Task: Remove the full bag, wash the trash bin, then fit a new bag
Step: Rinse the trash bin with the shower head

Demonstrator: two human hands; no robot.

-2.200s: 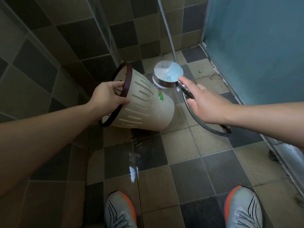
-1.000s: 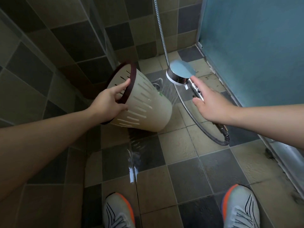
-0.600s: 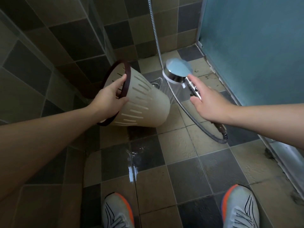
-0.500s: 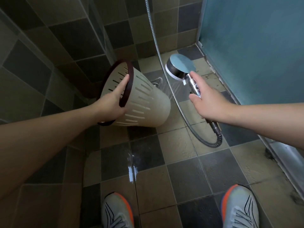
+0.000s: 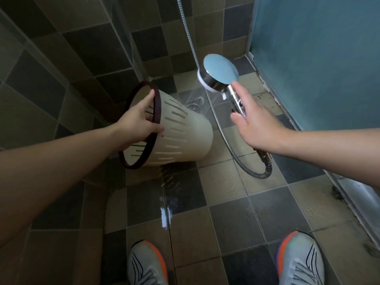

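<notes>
A cream slotted trash bin (image 5: 185,132) with a dark brown rim lies tilted on its side in the air, mouth toward me, with no bag in it. My left hand (image 5: 137,122) grips that rim, thumb outside and fingers inside. My right hand (image 5: 253,124) holds the chrome handle of a shower head (image 5: 220,76), index finger stretched along it. The round head sits above and right of the bin's base, spraying water down toward the floor behind the bin.
A metal shower hose (image 5: 224,136) loops from the handle and rises up the back wall. Wet checkered floor tiles (image 5: 226,219) have a puddle at the middle. Tiled walls stand left and behind, a blue panel (image 5: 318,58) on the right. My two shoes (image 5: 148,264) are at the bottom.
The shower head has risen and swung slightly right, away from the bin's base. The bin has turned its mouth more toward me. Both grips are unchanged.
</notes>
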